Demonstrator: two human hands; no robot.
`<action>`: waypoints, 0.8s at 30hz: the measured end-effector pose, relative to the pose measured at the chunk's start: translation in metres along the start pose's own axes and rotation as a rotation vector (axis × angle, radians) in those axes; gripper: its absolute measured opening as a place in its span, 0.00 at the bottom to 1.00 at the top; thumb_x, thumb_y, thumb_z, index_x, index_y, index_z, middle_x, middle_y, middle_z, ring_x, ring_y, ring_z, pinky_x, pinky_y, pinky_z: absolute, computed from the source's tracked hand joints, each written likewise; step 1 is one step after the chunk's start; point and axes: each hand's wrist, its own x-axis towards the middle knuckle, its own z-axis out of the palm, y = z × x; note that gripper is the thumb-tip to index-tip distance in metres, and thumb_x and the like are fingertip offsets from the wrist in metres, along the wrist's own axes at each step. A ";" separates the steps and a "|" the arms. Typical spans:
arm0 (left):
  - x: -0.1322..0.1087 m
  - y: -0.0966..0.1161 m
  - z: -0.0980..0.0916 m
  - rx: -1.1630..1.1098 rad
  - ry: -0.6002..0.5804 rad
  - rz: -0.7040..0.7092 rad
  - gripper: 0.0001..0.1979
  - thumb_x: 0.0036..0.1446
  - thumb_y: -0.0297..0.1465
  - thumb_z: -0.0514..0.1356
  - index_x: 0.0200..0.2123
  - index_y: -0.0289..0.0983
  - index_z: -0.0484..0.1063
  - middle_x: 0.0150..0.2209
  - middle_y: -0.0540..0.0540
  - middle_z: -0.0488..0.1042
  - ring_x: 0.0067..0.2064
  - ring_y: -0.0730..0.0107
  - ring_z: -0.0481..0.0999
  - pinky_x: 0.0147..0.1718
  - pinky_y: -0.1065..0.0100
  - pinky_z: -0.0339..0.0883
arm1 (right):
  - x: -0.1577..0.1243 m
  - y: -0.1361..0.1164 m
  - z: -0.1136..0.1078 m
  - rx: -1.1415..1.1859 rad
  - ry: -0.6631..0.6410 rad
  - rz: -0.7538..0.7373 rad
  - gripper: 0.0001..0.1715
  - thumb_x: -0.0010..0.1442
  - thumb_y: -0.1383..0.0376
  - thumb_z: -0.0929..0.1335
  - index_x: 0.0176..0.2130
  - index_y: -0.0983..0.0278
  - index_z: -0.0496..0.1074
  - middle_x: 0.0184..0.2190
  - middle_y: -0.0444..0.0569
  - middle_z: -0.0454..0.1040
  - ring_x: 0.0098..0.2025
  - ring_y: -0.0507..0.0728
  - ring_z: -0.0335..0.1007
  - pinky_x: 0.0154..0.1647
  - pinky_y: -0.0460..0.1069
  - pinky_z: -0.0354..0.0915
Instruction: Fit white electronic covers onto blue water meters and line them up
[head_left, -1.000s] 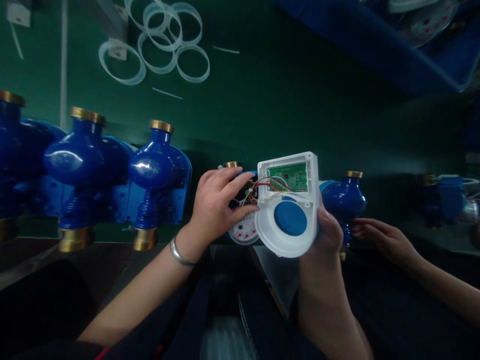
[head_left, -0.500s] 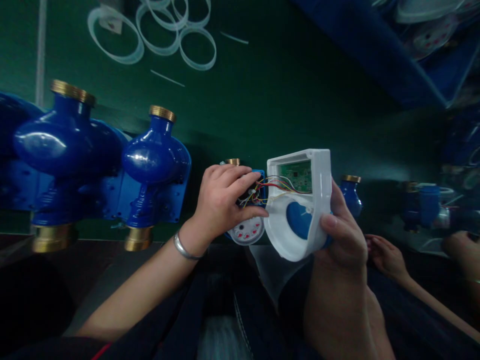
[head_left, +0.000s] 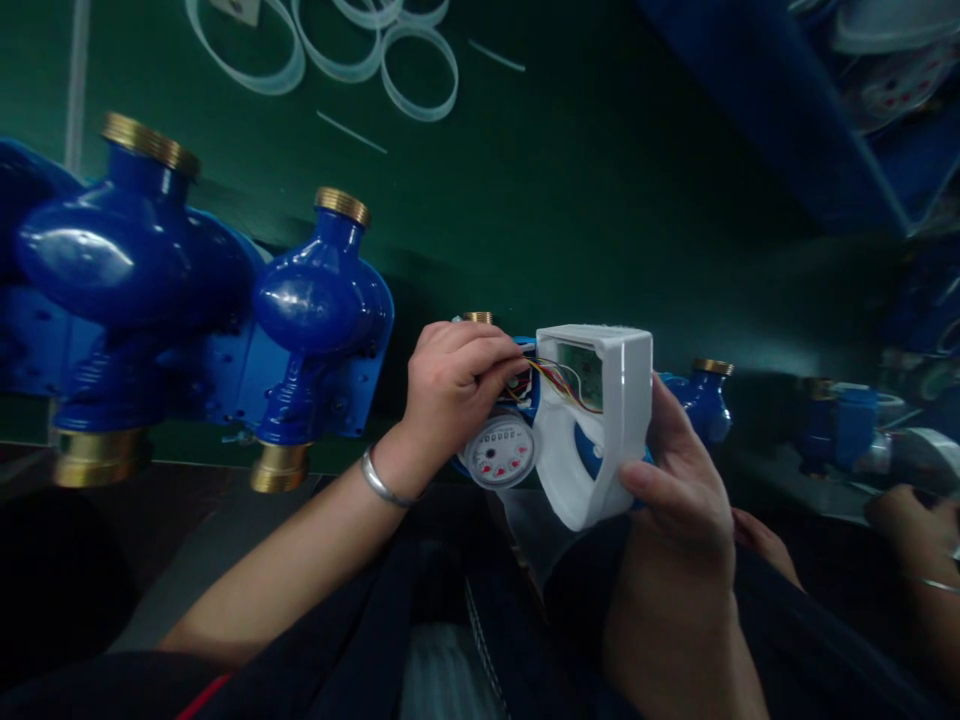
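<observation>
My right hand [head_left: 679, 475] grips a white plastic meter cover [head_left: 634, 385] by its right side, tilted so that its inner side faces left. A green circuit board [head_left: 581, 368] sits inside the cover's square part. Thin coloured wires [head_left: 553, 375] run from it to the water meter at the left. My left hand [head_left: 465, 385], with a silver bracelet on the wrist, pinches these wires between thumb and fingers. Below the fingers lies the water meter's round white dial [head_left: 501, 452] with red pointers. A brass threaded end [head_left: 478, 318] shows behind my left hand; most of the meter body is hidden.
Blue meter bodies with brass ends [head_left: 315, 300] stand at the left on the green bench [head_left: 570, 190]. Clear plastic rings [head_left: 420, 75] lie at the back. A blue bin [head_left: 780, 110] holds parts at upper right. Other people's hands [head_left: 911, 530] are at the right.
My left fingers have closed from a spread pose onto the wires, uncovering more of the dial. The cover has turned in my right hand, showing more of its outer side wall.
</observation>
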 end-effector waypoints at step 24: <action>-0.003 0.005 0.012 0.112 0.006 -0.224 0.10 0.48 0.32 0.64 0.19 0.35 0.70 0.32 0.46 0.71 0.38 0.67 0.69 0.38 0.63 0.65 | -0.006 -0.010 0.019 -0.248 -0.031 0.033 0.34 0.52 0.64 0.71 0.56 0.46 0.60 0.55 0.40 0.65 0.55 0.59 0.62 0.53 0.55 0.64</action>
